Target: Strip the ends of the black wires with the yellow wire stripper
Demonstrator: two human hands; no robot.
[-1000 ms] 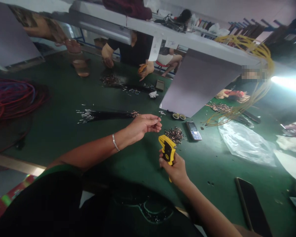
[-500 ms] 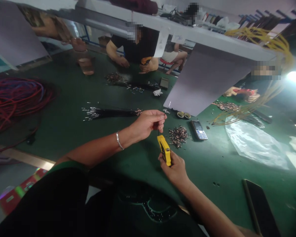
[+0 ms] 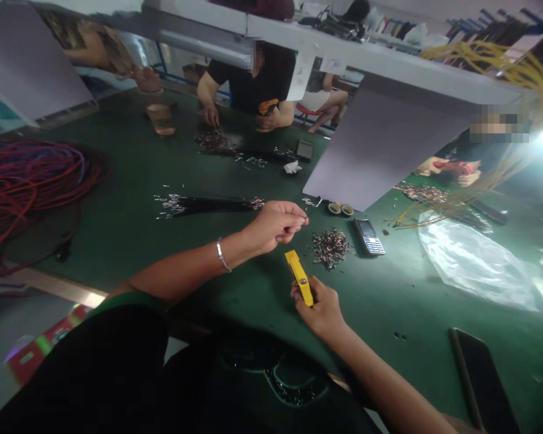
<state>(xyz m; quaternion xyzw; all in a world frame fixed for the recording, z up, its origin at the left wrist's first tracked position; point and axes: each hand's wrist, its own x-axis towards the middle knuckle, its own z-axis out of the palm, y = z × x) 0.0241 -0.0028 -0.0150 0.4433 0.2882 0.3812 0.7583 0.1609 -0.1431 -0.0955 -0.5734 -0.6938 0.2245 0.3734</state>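
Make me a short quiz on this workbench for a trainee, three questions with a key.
1. Which hand holds the yellow hand tool? A left, B right, C neither.
2. True or false: the left arm wears a metal bangle.
3. What lies just right of the pile of metal terminals?

Key: 1. B, the right hand. 2. True. 3. A keypad phone.
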